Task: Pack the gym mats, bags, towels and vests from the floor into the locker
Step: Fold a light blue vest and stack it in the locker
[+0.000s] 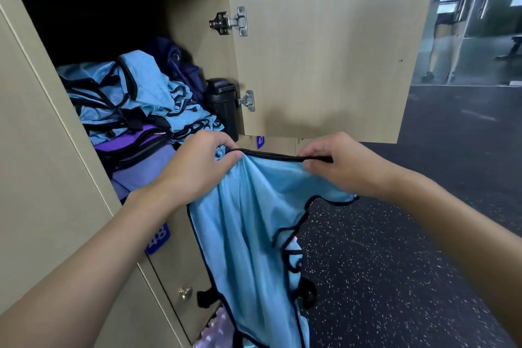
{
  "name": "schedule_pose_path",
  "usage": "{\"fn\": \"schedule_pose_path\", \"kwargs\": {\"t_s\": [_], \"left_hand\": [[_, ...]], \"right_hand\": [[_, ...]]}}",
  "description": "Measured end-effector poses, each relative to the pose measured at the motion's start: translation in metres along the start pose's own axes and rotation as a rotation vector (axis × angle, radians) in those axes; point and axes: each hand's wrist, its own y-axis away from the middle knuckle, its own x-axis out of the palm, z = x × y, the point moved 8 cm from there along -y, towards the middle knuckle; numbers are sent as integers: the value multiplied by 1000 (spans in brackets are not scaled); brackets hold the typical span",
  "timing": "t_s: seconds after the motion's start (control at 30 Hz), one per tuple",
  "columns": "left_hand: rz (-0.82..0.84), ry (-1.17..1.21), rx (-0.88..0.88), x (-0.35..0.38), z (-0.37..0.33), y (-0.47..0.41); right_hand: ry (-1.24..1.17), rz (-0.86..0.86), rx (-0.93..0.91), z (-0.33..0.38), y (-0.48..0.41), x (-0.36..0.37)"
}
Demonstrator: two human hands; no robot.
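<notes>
A light blue mesh vest with black trim hangs in front of the open locker. My left hand grips its top edge on the left, and my right hand pinches the same black-trimmed edge on the right. The vest's lower part drops toward the floor. Inside the locker lies a pile of several blue vests on top of purple folded items, with a dark blue bag behind and a black container at the right.
The locker door stands open to the right. Below are shut lockers with blue number tags and a round knob. A pale pink-white item lies on the dark speckled floor. A person's legs appear at far right.
</notes>
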Motion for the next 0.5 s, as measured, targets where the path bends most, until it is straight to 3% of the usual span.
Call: {"fn": "schedule_pose_path", "kwargs": {"t_s": [0.17,0.5], "left_hand": [[-12,-13,33,8,-8,2],[26,176,80,29,-21,5]], "right_hand": [[119,-70,25,0,4,-14],[-557,14,158,0,14,-3]]}}
